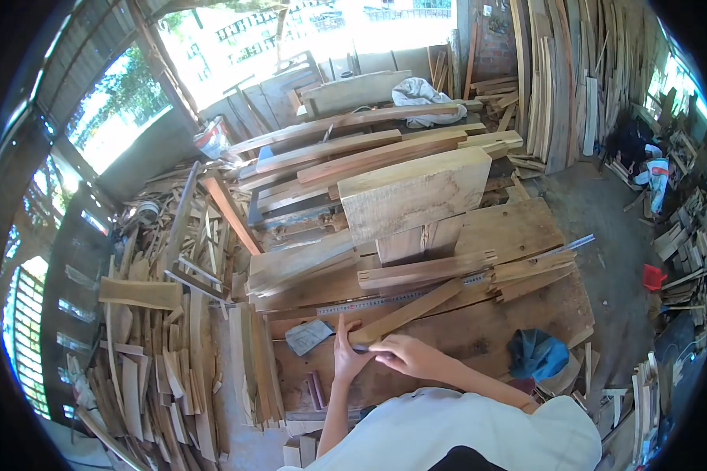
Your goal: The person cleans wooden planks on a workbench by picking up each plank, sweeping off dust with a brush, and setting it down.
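Note:
A narrow wooden strip slants across the workbench, its near end at my hands. My left hand is wrapped about that near end, one finger pointing up along its left side. My right hand is closed right beside it, fingertips at a small dark object by the strip's end that is too small to name. Beyond the strip lies a steel ruler with dark markings. A grey-blue folded sheet or cloth rests left of my left hand.
A thick wooden slab stands on edge on a block. Notched wood pieces lie before it. A blue cloth sits at right on the workbench. Scrap wood is heaped at left; tall boards lean at back right.

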`<control>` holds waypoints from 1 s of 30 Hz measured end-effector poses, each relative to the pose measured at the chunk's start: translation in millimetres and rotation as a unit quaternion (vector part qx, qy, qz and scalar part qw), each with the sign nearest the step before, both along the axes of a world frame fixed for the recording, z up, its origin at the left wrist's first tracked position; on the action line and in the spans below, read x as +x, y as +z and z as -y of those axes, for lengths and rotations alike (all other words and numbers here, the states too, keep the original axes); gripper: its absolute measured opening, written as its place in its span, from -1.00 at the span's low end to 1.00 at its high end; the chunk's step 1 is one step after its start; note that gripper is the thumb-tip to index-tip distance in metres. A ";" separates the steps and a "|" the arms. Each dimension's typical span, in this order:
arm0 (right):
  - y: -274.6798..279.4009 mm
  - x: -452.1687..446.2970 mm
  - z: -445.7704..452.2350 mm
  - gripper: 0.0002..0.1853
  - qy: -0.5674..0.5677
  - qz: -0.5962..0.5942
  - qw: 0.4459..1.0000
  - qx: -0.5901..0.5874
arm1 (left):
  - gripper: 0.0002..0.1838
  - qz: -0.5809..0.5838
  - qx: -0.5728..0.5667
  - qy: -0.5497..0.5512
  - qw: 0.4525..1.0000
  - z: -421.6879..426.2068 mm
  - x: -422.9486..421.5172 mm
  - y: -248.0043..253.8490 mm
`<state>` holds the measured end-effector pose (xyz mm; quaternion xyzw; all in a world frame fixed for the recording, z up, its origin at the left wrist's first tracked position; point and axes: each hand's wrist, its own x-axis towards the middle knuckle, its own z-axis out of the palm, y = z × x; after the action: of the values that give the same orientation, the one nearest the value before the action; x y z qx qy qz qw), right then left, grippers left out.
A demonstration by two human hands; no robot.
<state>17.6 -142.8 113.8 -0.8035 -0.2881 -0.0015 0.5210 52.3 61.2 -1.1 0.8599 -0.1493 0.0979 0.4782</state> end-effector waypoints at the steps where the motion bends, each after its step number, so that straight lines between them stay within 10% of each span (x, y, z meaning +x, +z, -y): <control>1: -0.3 0.6 -0.7 -0.71 0.002 0.003 1.000 -0.001 | 0.40 -0.001 -0.025 0.002 1.000 -0.8 -0.1 -2.7; 13: 9.4 19.5 67.2 -0.69 -0.167 -0.234 0.958 -0.013 | 0.62 -0.025 -0.021 0.004 0.999 0.8 -3.2 12.1; 18: 4.7 11.8 129.7 -0.80 -0.336 -0.180 0.922 0.059 | 0.55 -0.005 0.014 0.006 1.000 0.9 -3.2 15.1; 22: 38.7 6.4 141.2 -0.81 -0.442 -0.039 0.890 -0.108 | 0.51 -0.002 0.023 0.001 1.000 0.6 -2.0 14.0; 30: 2.1 11.2 83.8 -0.76 -0.302 0.086 0.935 -0.164 | 0.42 0.013 0.030 0.004 0.999 1.5 -1.9 13.2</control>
<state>28.8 -226.6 115.9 -0.9237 -0.0715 -0.1804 0.3304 50.4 59.7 12.1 0.8732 -0.1551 0.1058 0.4497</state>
